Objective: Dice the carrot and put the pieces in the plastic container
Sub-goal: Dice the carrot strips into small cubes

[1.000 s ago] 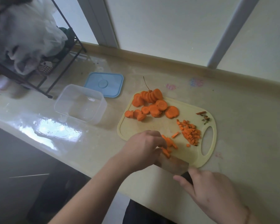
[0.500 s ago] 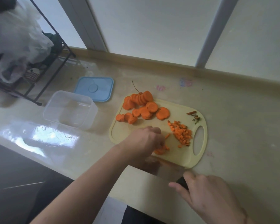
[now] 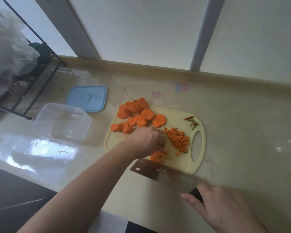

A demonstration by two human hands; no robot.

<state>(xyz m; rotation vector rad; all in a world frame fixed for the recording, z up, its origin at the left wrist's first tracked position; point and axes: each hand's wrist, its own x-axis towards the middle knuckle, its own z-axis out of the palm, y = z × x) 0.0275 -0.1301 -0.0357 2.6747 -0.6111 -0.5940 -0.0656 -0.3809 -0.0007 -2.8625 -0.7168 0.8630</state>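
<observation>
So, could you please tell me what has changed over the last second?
The cleaver has drawn back from the strips toward the board edge, right hand still gripping its handle. The left hand still holds the strips. Slices, dice, container and lid lie unchanged.

The setting was a home kitchen. A glossy beige countertop [image 3: 242, 132] ran beneath a frosted window [image 3: 141, 31]. On it lay a yellow cutting board [image 3: 180, 167] carrying carrot slices [image 3: 141, 113], with a cleaver [image 3: 161, 172] alongside. A black wire rack [image 3: 37, 78] stood at the left, near a clear food container [image 3: 62, 121] and its blue lid [image 3: 86, 98].
</observation>
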